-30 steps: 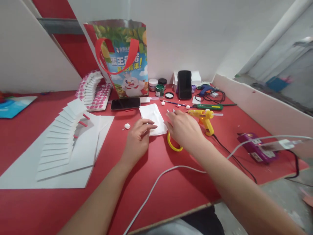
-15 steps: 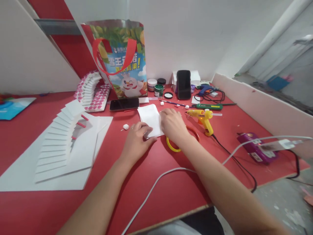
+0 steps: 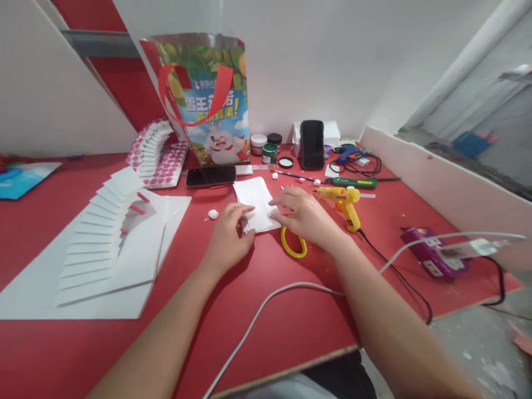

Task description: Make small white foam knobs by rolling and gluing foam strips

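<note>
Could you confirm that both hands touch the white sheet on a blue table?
Not quite: the head view shows the table is red, not blue. The left hand and right hand do touch the white sheet.

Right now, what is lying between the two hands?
In the head view, a white sheet lies between the left hand and the right hand on the red table; fingers of both touch its near end.
</note>
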